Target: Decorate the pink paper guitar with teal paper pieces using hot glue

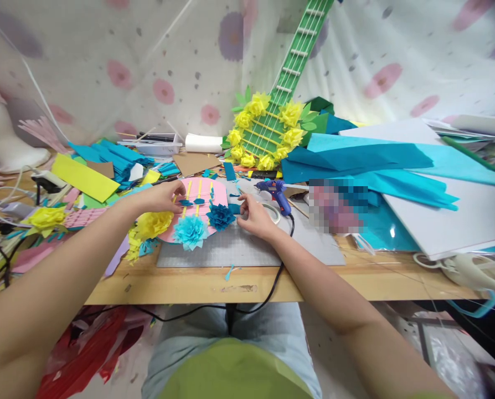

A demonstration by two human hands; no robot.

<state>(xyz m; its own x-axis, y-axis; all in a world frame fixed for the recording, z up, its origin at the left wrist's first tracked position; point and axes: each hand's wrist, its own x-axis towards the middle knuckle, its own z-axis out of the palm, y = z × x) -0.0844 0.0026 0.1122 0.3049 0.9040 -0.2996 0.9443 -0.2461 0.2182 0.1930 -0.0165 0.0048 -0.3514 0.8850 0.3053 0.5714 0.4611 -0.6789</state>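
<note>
A pink paper guitar (pixel 218 191) lies on the grey cutting mat (pixel 214 256), with yellow strips across its body and small dark blue paper pieces (pixel 199 201) along them. Yellow (pixel 154 225), light blue (pixel 190 233) and dark blue (pixel 221 217) paper flowers line its near edge. My left hand (pixel 168 198) grips the guitar's body at its left part, fingers curled. Just right of the dark blue flower, my right hand (pixel 254 217) pinches a small blue paper piece (pixel 234 209). A purple glue gun (pixel 278 195) lies beyond my right hand, beside a roll of tape (pixel 273 213).
A green guitar (pixel 268 130) with yellow flowers leans on the curtain at the back. Blue crepe paper (pixel 364 158) and white sheets (pixel 447 210) cover the right side. Paper scraps and a yellow card (pixel 85 177) crowd the left. The glue gun's black cord (pixel 278 271) hangs over the table edge.
</note>
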